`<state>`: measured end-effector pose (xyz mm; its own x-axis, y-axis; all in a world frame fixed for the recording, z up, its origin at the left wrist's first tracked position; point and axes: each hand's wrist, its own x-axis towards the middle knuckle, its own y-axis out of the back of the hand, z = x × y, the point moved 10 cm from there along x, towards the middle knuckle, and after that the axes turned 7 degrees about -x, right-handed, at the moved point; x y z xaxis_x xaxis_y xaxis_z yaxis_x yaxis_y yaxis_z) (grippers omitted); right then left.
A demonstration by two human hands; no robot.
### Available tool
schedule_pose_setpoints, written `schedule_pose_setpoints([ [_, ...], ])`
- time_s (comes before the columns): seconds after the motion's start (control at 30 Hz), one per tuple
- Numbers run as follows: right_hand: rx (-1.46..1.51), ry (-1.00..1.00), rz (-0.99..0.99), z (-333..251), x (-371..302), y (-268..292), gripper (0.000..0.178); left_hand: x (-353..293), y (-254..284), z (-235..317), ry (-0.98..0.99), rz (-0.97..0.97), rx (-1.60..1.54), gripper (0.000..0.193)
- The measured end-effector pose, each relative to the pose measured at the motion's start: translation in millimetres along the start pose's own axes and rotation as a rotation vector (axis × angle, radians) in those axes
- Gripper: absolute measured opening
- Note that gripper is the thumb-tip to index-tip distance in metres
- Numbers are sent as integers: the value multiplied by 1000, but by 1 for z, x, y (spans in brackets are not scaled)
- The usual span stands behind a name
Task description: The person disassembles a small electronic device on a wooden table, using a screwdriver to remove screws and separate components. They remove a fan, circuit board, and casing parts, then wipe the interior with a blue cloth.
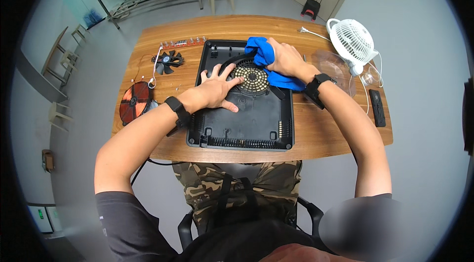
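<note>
A black plastic housing (247, 121) with a round grille (252, 77) lies on the wooden table in front of me, its inner side up. My left hand (216, 88) rests on it with fingers spread, the fingertips by the grille's left side. At the housing's far right part, my right hand (286, 59) is closed on a blue cloth (260, 47) and presses it near the raised rim around the grille. Part of the cloth hangs over the housing's right edge onto the table.
Left of the housing lie a small black fan (169, 61), a copper coil disc (136, 102) and an orange strip of bits (182, 43). To the right are a white desk fan (351, 41) with its cord, a clear plastic piece (328, 64) and a black panel (377, 108).
</note>
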<state>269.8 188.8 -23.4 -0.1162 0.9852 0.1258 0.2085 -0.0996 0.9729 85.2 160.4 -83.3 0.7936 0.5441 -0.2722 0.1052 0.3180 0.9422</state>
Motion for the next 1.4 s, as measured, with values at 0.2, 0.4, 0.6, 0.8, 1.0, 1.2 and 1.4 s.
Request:
schedule_pose_setpoints([
  [0.2, -75, -4, -46, -6, 8, -5, 61, 0, 0, 0, 16, -14, 7, 102],
  [0.4, 9, -158, -41, 2, 24, -3, 64, -1, 0, -3, 28, -14, 14, 101],
  [0.6, 171, -51, 238, 30, 18, 43, 68, 3, 4, 3, 2, -9, 14, 103],
  [0.8, -210, -139, 11, 10, -3, 55, 73, 0, -3, -2, 20, -2, 17, 104],
  [1.0, -337, -23, -93, -12, -24, 5, 76, 2, -4, -2, 27, -18, 13, 104],
  [1.2, -290, 81, -144, -22, -10, 10, 69, 0, -4, -3, 47, -63, -14, 105],
  [1.4, -182, -93, -183, -7, -8, 6, 75, 3, -3, -2, 44, -34, 4, 106],
])
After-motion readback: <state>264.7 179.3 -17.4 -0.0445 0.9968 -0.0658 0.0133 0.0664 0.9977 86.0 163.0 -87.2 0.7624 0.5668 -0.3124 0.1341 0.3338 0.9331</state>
